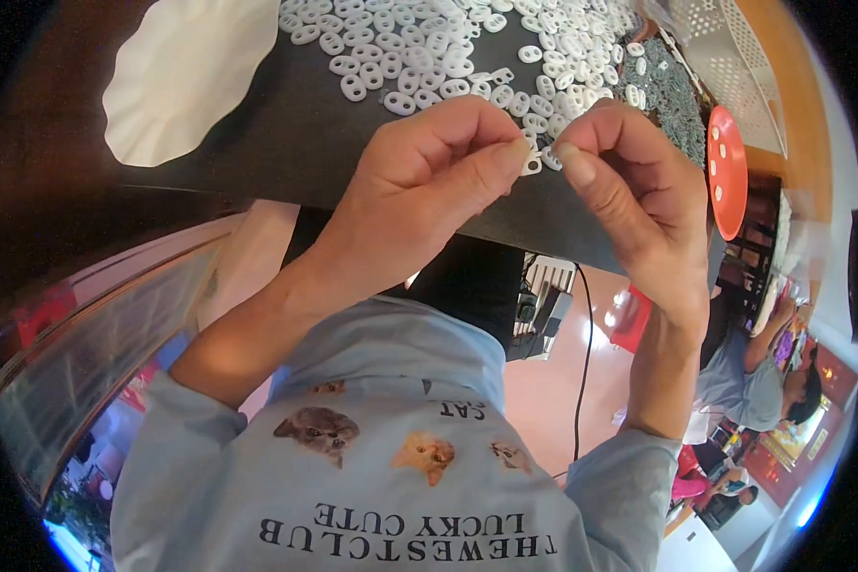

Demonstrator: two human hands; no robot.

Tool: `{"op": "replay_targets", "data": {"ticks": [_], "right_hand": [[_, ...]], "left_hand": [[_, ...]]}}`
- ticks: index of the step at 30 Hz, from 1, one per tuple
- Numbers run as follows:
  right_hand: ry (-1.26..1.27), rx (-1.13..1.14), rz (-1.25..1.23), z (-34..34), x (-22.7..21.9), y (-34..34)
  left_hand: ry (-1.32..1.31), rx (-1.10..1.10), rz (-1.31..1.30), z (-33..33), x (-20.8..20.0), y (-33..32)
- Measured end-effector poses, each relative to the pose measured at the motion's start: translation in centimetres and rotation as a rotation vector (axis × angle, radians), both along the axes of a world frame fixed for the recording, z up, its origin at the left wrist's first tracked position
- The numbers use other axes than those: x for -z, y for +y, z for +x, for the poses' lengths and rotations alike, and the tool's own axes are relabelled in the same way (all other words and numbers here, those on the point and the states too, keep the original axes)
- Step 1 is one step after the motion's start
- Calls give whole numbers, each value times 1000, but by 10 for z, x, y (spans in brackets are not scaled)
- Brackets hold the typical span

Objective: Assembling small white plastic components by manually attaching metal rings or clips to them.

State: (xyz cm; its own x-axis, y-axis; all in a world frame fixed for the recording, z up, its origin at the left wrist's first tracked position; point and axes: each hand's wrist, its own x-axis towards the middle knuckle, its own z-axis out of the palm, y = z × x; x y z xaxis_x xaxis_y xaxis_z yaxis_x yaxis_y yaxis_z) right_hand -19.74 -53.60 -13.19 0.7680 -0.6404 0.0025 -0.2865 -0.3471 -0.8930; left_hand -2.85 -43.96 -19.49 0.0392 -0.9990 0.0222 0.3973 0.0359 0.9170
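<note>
My left hand (429, 172) and my right hand (629, 181) meet above the near edge of a dark table (286, 143). Both pinch one small white plastic ring piece (534, 162) between thumb and fingertips. Just beyond my fingers lies a wide spread of several identical white ring pieces (448, 48) on the dark surface. A heap of small grey metal parts (672, 100) lies to the right of the rings, close to my right hand.
A white paper plate (186, 71) rests at the table's left. A white perforated basket (734, 57) and a red round stool (727, 172) stand at the right. Another person (763, 372) sits lower right. A black cable (582, 362) hangs below the table.
</note>
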Motion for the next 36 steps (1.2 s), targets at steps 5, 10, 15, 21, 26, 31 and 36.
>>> {"op": "replay_targets", "data": {"ticks": [5,10,15,21,26,31,36], "right_hand": [[104,-7,41,5,-7,2],[144,-40,40,7,-7,0],[166,-41,76,13,-8,3],[139,-28,81,16,0,8],[73,22,77,20,4,19],[114,-3,18,21,6,24],[155,0,91,17,0,20]], "left_hand": [[1,6,-29,1,2,4],[-15,26,-29,4,1,6],[53,35,-35,4,6,7],[76,50,-23,2,10,10],[100,25,-24,-1,11,13],[21,47,3,1,9,17],[52,37,-2,3,8,16]]}}
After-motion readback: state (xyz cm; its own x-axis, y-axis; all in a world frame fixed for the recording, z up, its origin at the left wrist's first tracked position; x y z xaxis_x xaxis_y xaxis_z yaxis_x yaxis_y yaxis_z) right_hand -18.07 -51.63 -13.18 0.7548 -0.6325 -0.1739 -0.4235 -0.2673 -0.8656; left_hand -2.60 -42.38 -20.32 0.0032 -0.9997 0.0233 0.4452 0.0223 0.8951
